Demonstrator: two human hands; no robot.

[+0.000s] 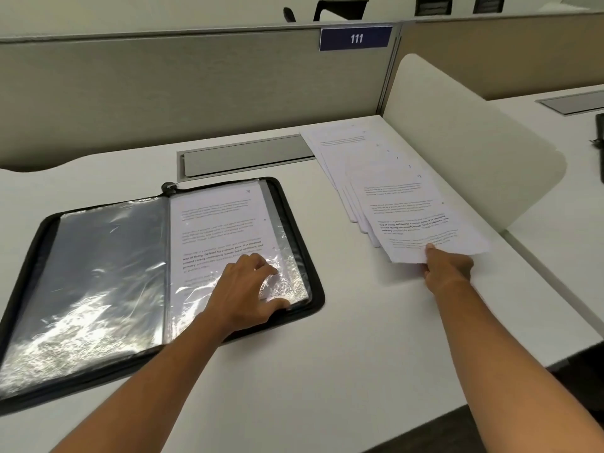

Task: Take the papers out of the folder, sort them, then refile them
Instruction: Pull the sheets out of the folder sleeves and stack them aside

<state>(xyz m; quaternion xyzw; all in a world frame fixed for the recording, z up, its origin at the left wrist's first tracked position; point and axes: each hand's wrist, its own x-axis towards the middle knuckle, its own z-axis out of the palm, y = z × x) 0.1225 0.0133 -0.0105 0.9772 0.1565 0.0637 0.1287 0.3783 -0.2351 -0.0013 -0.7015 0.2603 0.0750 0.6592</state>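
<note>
While pinching top sheet of fanned papers with right hand, presses left hand, fingers loosely spread, on open folder.

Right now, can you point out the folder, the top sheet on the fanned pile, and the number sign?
folder (pixel 315 279): head view, black zip edge at its right side.
top sheet (pixel 415 220): head view, printed middle of the page.
number sign (pixel 355 38): head view, on the digits 111.

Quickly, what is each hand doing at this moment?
Left hand: fingers rest on the folder's plastic sleeve, gripping nothing.
Right hand: pinches the top sheet.
</note>
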